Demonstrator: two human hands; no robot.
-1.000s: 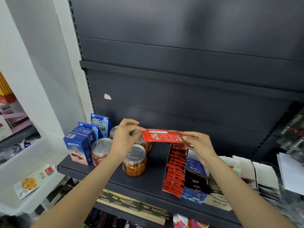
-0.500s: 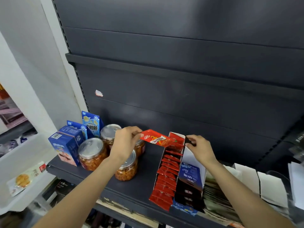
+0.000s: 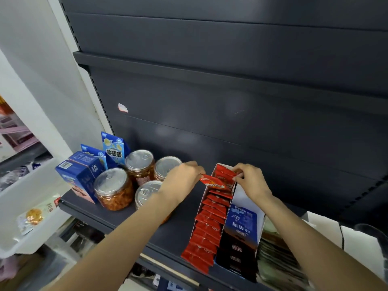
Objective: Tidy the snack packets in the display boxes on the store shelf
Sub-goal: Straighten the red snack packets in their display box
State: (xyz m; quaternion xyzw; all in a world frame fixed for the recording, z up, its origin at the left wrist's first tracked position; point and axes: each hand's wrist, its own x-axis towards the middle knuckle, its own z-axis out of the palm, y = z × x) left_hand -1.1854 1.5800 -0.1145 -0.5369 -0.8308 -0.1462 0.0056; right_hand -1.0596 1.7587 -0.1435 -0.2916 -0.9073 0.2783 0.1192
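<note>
1. Fingertips (image 3: pixel 201 172) of the left hand (image 3: pixel 182 180) are pinched shut on the left end of a red packet (image 3: pixel 212 181), which lies tilted over the far end of the display box (image 3: pixel 210 217).
2. Right hand (image 3: pixel 253 181) has its fingers curled closed on the upright red packets (image 3: pixel 225 175) at the back of that box, at its right wall; how firmly it grips them cannot be told.
3. Within the box, a row of red packets (image 3: pixel 206 234) runs from the back toward the front edge, overlapping one another.
4. Just right of the box, touching it, stands a blue-and-black box (image 3: pixel 241 232) with a white inner wall.
5. Left of the box, beyond a bare strip of shelf (image 3: pixel 117 215), stand four jars (image 3: pixel 114 189) with silver lids; the left forearm crosses over the nearest one.
6. Further left of the box, past the jars, are blue cartons (image 3: pixel 78 177) at the shelf's end.
7. Right of the box, past the blue-and-black one, lie blurred stacks of dark packets (image 3: pixel 277 261) and white boxes (image 3: pixel 323 229).
</note>
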